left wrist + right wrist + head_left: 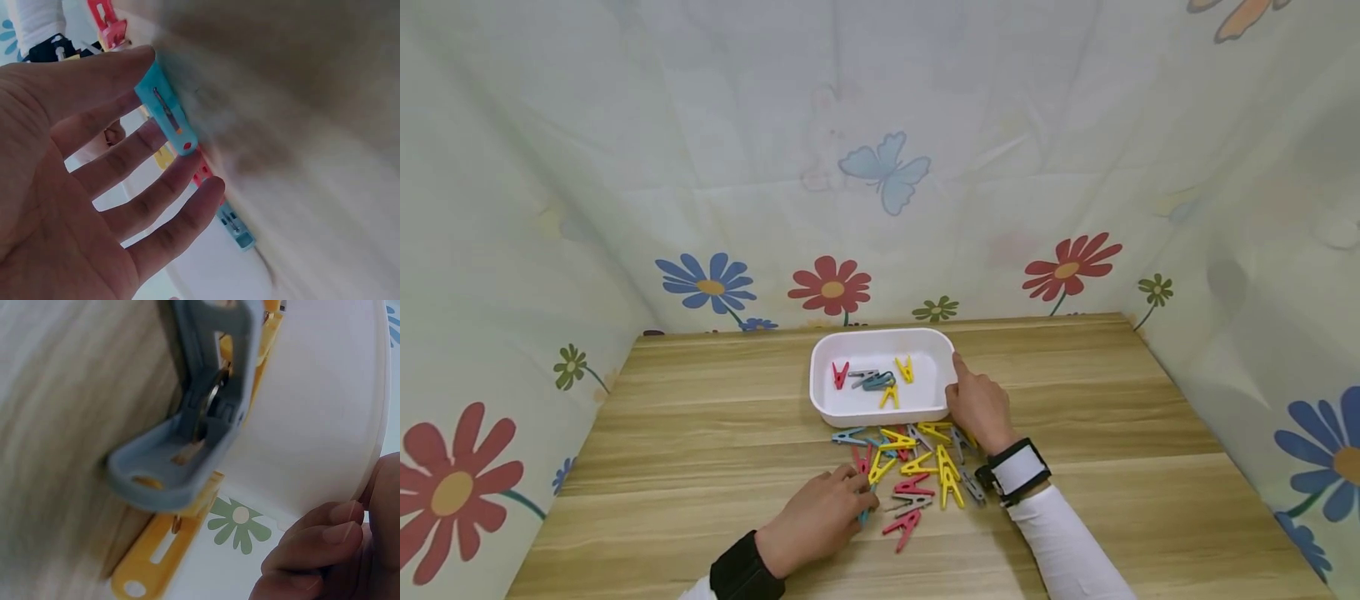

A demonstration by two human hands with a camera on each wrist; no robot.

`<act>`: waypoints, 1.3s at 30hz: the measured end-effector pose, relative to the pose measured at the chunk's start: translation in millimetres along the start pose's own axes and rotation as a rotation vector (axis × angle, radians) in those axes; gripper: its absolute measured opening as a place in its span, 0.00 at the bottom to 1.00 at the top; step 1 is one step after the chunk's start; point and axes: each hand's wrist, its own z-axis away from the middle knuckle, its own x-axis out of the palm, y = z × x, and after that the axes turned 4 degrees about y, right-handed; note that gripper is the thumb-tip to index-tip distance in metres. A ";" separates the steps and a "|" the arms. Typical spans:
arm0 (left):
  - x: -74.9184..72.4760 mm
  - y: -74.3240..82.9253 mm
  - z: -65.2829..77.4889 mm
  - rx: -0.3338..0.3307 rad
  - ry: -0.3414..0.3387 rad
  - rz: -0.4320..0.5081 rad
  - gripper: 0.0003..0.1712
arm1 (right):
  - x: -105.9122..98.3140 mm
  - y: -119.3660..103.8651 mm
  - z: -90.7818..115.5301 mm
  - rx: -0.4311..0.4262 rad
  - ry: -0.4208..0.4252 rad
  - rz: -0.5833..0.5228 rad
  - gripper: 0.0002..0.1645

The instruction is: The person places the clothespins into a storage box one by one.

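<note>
My left hand (818,512) pinches a light-blue clothespin (178,128) between thumb and index finger, low over the table at the pile's left side. Its other fingers are spread in the left wrist view. A white plastic tray (850,417) stands at the back of the table, with a red clothespin (840,375), two yellow ones and several grey and blue ones inside. At the tray's right end my right hand (981,407) grips the rim, its fingers bent against the wall. Between the hands lies a loose pile of clothespins, including a yellow one (948,477) and a red one (904,529).
The wood-grain table (715,417) has a patterned curtain (745,167) behind it and at both sides. A grey clothespin (215,394) and a yellow clothespin (153,553) lie close to the tray, near the right wrist.
</note>
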 end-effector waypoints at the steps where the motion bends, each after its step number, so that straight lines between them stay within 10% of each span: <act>1: -2.0 0.0 -0.8 0.001 -0.008 0.003 0.11 | -0.2 -0.4 0.2 0.000 -0.002 0.000 0.35; 23: -91.4 -16.1 -26.9 -0.048 0.173 -0.005 0.21 | -3.2 -2.5 -0.7 0.008 -0.016 -0.002 0.35; 39: -105.9 -42.0 -73.0 -0.100 0.327 0.015 0.20 | -1.8 -3.2 -1.7 0.012 -0.010 0.002 0.35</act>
